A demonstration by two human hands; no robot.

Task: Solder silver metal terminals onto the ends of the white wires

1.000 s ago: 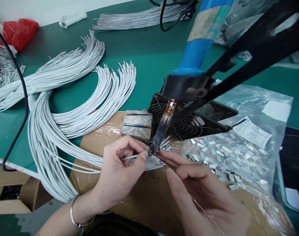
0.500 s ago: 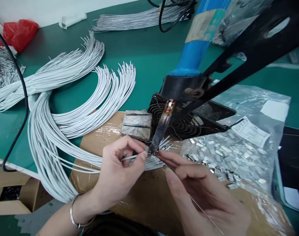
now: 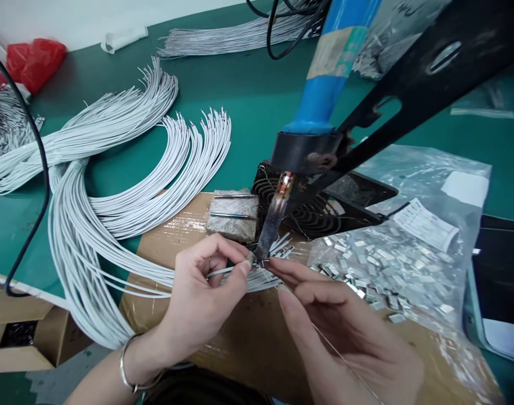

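Note:
My left hand (image 3: 206,292) pinches the end of a thin white wire (image 3: 220,271) between thumb and forefinger and holds it at the tip of a soldering iron (image 3: 273,219). The iron has a blue handle (image 3: 328,73) and hangs fixed in a black stand (image 3: 409,95). My right hand (image 3: 341,332) is closed on a thin strand of solder wire (image 3: 345,363), feeding its end to the same tip. Both fingertips almost meet below the iron, over a brown cardboard sheet (image 3: 248,343).
Large bundles of curved white wires (image 3: 125,197) lie on the green table at left. A grey cleaning pad (image 3: 233,216) and a black fan (image 3: 320,211) sit behind the iron. A clear bag of small metal terminals (image 3: 387,264) lies at right. A red bag (image 3: 32,59) is far left.
The view has shifted slightly, so the iron and stand appear a little further left. Both hands stay at the iron's tip with the same grips.

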